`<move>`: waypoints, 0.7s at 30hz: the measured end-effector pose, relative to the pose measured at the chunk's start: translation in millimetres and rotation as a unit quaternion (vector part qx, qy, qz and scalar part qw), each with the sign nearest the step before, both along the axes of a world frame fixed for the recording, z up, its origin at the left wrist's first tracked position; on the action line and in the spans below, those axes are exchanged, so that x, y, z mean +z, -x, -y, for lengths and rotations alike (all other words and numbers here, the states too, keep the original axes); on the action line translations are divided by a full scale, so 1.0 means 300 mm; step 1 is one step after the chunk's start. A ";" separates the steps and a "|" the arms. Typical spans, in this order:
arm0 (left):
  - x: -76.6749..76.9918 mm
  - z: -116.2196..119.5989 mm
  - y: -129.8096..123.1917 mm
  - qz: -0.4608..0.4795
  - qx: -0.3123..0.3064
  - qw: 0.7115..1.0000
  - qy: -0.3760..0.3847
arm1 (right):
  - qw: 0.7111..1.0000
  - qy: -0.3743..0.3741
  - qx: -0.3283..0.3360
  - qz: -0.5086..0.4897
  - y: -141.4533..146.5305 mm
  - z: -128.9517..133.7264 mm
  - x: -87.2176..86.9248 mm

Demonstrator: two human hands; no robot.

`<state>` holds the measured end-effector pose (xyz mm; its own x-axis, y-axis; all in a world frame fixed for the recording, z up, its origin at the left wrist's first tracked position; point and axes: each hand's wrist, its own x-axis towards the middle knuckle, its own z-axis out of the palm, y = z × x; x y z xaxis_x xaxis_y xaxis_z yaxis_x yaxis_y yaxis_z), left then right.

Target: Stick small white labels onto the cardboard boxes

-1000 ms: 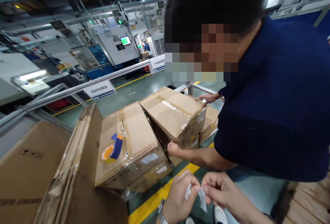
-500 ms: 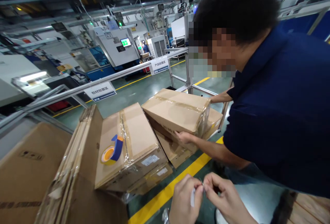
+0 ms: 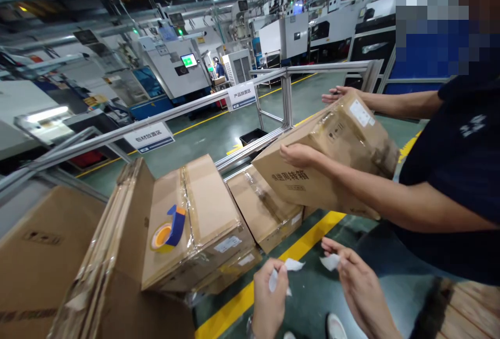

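Note:
Low in the view, my left hand [image 3: 269, 297] is closed on a crumpled white paper scrap [image 3: 294, 264], whose ends stick out around the fingers. My right hand [image 3: 363, 289] pinches another small white paper piece [image 3: 330, 262] between thumb and fingers. A gap separates the hands, with the floor and yellow line beneath them. Nearby, a co-worker's hands [image 3: 302, 155] hold a large tilted carton [image 3: 292, 180] above and ahead of mine. Whether the scraps are paper tissue or label backing I cannot tell.
Taped cartons [image 3: 213, 198] stand ahead, with a blue-and-orange tape dispenser [image 3: 170, 229] on top. Flattened cardboard [image 3: 117, 235] leans at the left. A metal rail [image 3: 195, 102] with signs runs behind. A co-worker [image 3: 449, 172] stands close on the right.
My hands have moved apart, and white pieces now show in both. The co-worker has lifted and tilted the carton to the right, uncovering the one beneath.

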<state>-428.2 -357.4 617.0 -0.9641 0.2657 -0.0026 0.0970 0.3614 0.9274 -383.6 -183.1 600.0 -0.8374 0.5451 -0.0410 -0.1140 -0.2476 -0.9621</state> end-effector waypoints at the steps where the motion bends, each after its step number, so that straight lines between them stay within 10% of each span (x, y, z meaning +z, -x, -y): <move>1: -0.007 -0.002 0.008 -0.051 -0.002 0.999 0.019 | 0.999 0.045 -0.002 0.007 0.004 -0.024 -0.011; 7: -0.078 -0.073 0.043 -0.391 -0.026 0.897 0.205 | 0.984 0.141 0.073 0.076 0.011 -0.053 -0.049; 21: -0.301 -0.351 0.078 -0.411 -0.054 0.853 0.317 | 0.948 0.078 0.171 0.259 0.116 -0.112 -0.244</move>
<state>-451.6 -252.0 526.8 -0.6795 0.5498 0.4858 0.6852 0.7122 0.1525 -418.3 -149.6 526.9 -0.8098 0.2001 -0.5515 0.4748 -0.3286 -0.8164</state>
